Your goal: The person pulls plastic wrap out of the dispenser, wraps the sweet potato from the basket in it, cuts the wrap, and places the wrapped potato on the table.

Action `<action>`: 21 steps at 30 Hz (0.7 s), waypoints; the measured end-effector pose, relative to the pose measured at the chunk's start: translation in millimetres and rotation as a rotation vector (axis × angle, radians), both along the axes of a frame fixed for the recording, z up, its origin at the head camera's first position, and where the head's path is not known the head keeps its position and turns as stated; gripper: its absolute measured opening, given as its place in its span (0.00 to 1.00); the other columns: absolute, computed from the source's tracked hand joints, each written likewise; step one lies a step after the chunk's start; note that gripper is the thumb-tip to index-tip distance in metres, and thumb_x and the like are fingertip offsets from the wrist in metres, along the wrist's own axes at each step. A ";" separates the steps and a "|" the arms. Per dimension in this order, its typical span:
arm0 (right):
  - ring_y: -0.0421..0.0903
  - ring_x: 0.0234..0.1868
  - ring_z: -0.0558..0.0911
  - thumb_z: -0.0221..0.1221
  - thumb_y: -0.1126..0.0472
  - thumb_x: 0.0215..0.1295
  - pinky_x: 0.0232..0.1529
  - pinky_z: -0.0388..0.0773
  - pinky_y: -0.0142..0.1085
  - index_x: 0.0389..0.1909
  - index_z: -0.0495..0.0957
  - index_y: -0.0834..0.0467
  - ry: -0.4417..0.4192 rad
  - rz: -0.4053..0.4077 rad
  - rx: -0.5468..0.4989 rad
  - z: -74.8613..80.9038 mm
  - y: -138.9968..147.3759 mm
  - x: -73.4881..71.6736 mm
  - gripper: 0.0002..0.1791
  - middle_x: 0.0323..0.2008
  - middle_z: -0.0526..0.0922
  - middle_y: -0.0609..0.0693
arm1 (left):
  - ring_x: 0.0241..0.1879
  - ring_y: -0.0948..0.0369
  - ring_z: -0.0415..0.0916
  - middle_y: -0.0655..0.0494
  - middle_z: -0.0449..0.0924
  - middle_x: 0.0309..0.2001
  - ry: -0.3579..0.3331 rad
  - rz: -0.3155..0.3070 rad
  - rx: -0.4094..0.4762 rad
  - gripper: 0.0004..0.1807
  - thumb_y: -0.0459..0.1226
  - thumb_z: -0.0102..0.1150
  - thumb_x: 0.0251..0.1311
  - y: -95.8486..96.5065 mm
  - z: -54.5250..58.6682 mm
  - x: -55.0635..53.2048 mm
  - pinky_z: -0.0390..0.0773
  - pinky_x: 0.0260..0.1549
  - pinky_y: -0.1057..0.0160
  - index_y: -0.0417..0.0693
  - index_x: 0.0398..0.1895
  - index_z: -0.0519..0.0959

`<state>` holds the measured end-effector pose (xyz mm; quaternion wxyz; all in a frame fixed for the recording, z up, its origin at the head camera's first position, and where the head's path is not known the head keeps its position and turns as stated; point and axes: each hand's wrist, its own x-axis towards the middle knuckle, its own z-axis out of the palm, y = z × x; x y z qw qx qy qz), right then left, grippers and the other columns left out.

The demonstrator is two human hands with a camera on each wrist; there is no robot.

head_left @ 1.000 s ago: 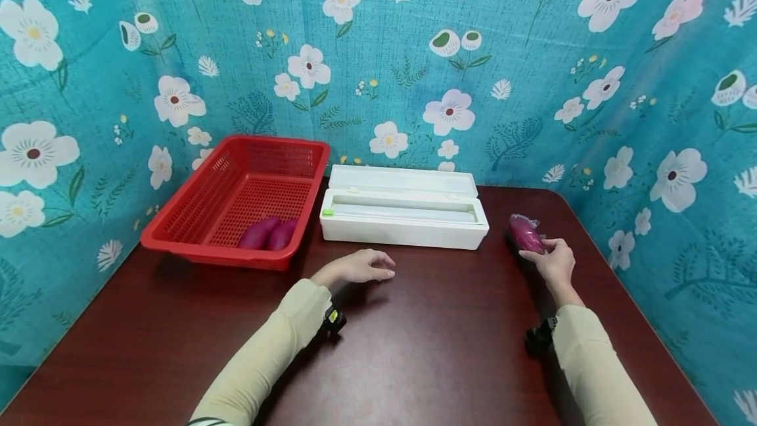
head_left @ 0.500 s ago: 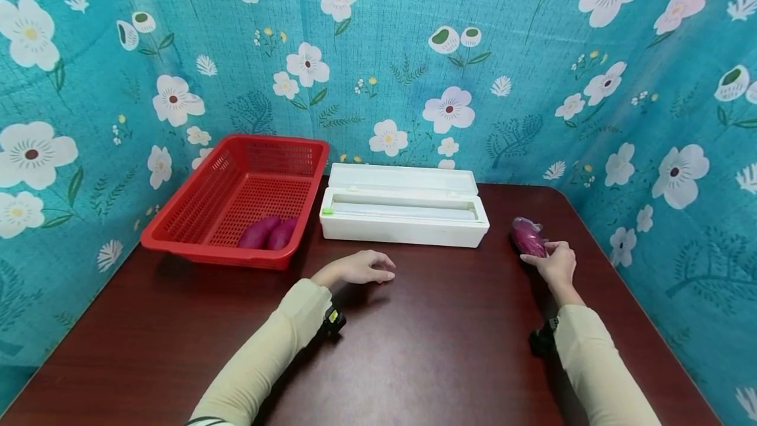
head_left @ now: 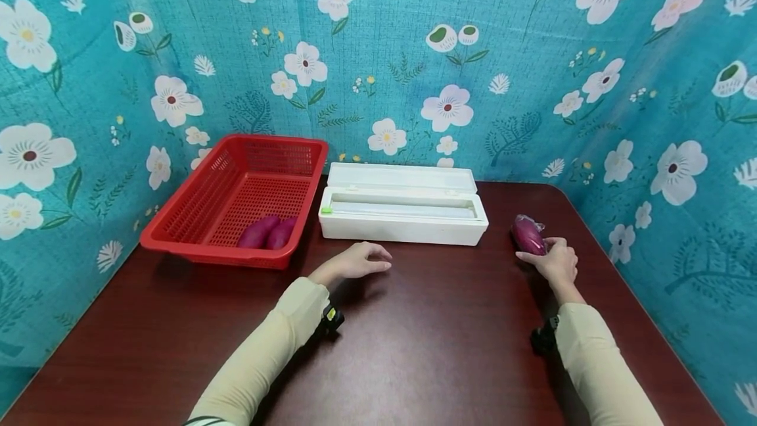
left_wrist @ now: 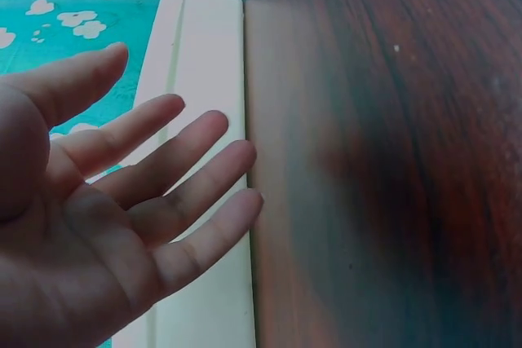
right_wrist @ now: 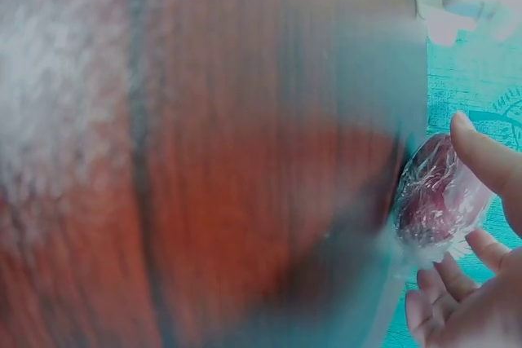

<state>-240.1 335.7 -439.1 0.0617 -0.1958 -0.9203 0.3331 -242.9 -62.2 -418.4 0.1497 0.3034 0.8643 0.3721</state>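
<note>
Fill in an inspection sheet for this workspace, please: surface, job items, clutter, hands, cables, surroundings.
Surface: dark reddish-brown table, glare toward its front.
Job items: red basket at left, holding two purple sweet potatoes; white box in the middle, lid raised, pale roll inside; wrapped sweet potato at right.
Clutter: nothing seen.
Hands: left hand holds nothing, fingers loosely bent; right hand pinches the wrapped sweet potato's near end.
Cables: nothing seen.
Surroundings: flowered turquoise cloth behind and along both sides.
</note>
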 end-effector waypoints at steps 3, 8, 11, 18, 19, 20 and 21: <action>0.66 0.51 0.58 0.63 0.49 0.50 0.46 0.58 0.57 0.58 0.55 0.70 0.006 -0.018 0.045 3.3 -2.2 0.0 0.43 0.51 0.60 0.71 | 0.44 0.58 0.72 0.50 0.79 0.41 0.029 0.062 0.067 0.13 0.35 0.53 0.59 1.0 2.2 -0.8 0.69 0.44 0.63 0.35 0.43 0.77; 0.64 0.52 0.58 0.64 0.43 0.47 0.44 0.58 0.57 0.56 0.58 0.69 0.106 -0.009 0.106 11.4 -14.3 -3.5 0.45 0.50 0.62 0.69 | 0.39 0.56 0.75 0.49 0.80 0.36 0.121 0.232 0.249 0.10 0.33 0.53 0.58 5.0 8.9 -7.4 0.72 0.40 0.63 0.33 0.38 0.79; 0.64 0.51 0.59 0.63 0.42 0.48 0.46 0.57 0.57 0.55 0.61 0.70 0.178 0.014 0.129 16.6 -23.4 -7.2 0.44 0.48 0.63 0.69 | 0.35 0.57 0.76 0.49 0.80 0.34 0.208 0.332 0.351 0.09 0.31 0.54 0.57 7.3 11.3 -15.0 0.74 0.36 0.63 0.33 0.36 0.80; 0.59 0.39 0.71 0.61 0.63 0.55 0.42 0.65 0.50 0.36 0.76 0.71 0.612 0.201 0.126 20.6 -50.2 -21.6 0.14 0.34 0.75 0.66 | 0.38 0.55 0.76 0.47 0.81 0.33 0.491 0.503 0.411 0.06 0.28 0.56 0.54 5.4 3.7 -32.4 0.72 0.41 0.58 0.35 0.33 0.81; 0.59 0.36 0.72 0.61 0.66 0.55 0.40 0.66 0.49 0.34 0.78 0.71 0.662 0.243 0.123 21.1 -54.3 -24.3 0.11 0.32 0.76 0.65 | 0.39 0.55 0.76 0.47 0.81 0.33 0.508 0.519 0.410 0.06 0.28 0.56 0.54 4.4 1.6 -34.6 0.72 0.41 0.58 0.35 0.33 0.81; 0.58 0.34 0.74 0.60 0.67 0.55 0.38 0.67 0.48 0.33 0.78 0.71 0.691 0.281 0.119 21.9 -58.4 -26.9 0.09 0.31 0.77 0.65 | 0.39 0.55 0.76 0.47 0.81 0.33 0.524 0.529 0.407 0.06 0.28 0.56 0.53 3.5 -0.7 -37.1 0.73 0.40 0.58 0.35 0.33 0.81; 0.57 0.32 0.75 0.60 0.69 0.54 0.36 0.68 0.47 0.33 0.79 0.70 0.710 0.319 0.118 22.8 -62.1 -29.8 0.08 0.30 0.78 0.64 | 0.39 0.54 0.76 0.47 0.81 0.33 0.534 0.534 0.405 0.06 0.28 0.56 0.53 2.6 -2.6 -39.4 0.73 0.40 0.58 0.35 0.33 0.81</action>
